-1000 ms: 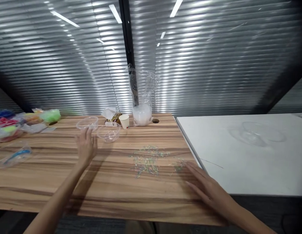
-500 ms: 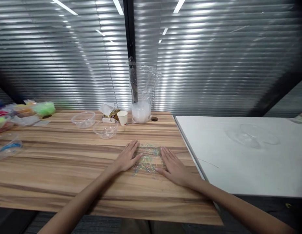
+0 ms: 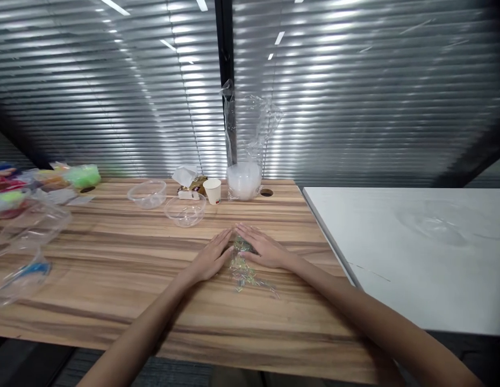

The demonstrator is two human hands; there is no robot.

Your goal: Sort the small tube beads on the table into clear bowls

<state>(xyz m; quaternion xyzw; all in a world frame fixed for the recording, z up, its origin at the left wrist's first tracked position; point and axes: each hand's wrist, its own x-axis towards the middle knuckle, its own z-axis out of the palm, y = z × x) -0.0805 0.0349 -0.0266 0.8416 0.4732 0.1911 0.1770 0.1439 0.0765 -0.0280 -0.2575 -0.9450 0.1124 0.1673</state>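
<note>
Small colourful translucent pieces (image 3: 242,269) lie heaped on the wood-grain table (image 3: 125,290), between and just in front of my hands. My left hand (image 3: 213,257) rests on its side at the left edge of the heap, fingers stretched forward. On the other side, my right hand (image 3: 263,248) lies over the far part of the pieces, its fingers extended toward my left fingertips. The fingertips of both hands meet or nearly meet at the back of the heap. Neither hand grips anything, and some pieces are hidden under the right palm.
Two clear bowls (image 3: 147,194), a tissue pack (image 3: 191,188), a paper cup (image 3: 213,191) and a bag of white bowls (image 3: 244,181) stand at the back. Clear containers (image 3: 22,274) and colourful bags (image 3: 83,176) are at left. A white table (image 3: 415,258) adjoins at right.
My right hand has moved left and forward, closing the gap to my left hand. The spread pieces are now gathered into a narrower heap. Clear containers at far left have shifted; a hand shows there.
</note>
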